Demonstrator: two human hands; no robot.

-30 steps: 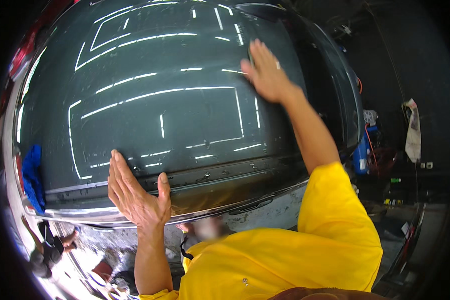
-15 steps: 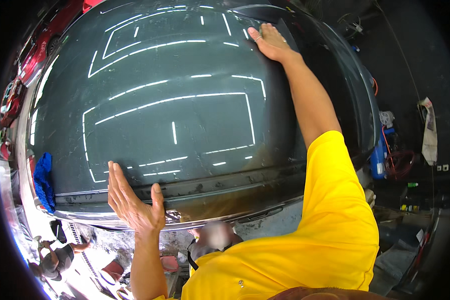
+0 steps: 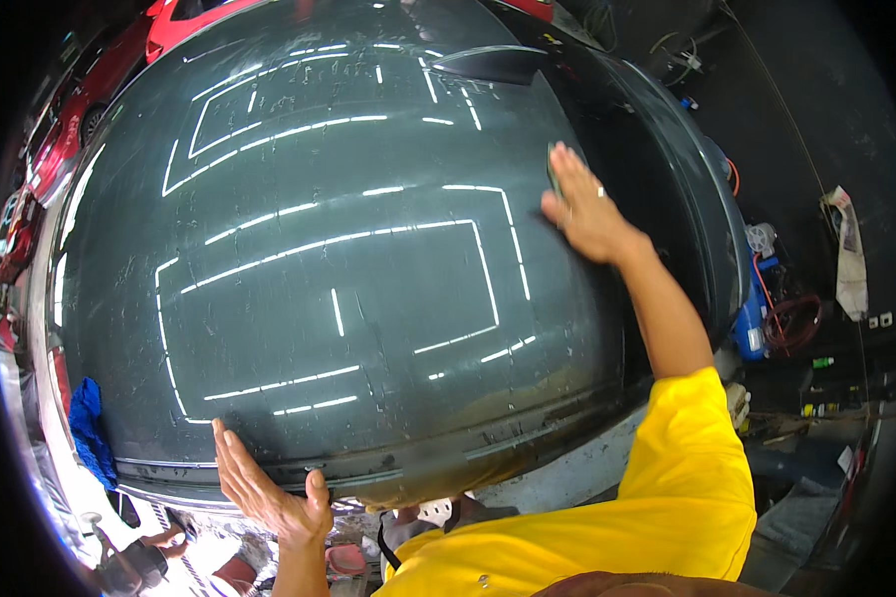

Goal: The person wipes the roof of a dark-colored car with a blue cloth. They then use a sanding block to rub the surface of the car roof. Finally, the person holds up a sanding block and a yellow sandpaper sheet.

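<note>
The dark, glossy car roof fills most of the view, wet-looking streaks and bright lamp reflections across it. My right hand lies flat on its right part, fingers stretched forward and slightly smeared by motion. A thin greenish edge shows beside those fingertips; whether it is a thing under the hand or a reflection, I cannot make out. At the near left edge, my left hand rests with fingers extended and thumb apart, touching the roof beside the dark side strip. A crumpled blue cloth hangs over the roof's left corner.
Red cars stand at the far left. To the right, on the dark floor, are a blue machine with an orange hose and a pale strip of cloth. A person is at the lower left.
My right hand has slid back toward me and slightly right over the roof. The view has shifted forward, so the roof and my left hand appear lower; the left hand keeps its place.
</note>
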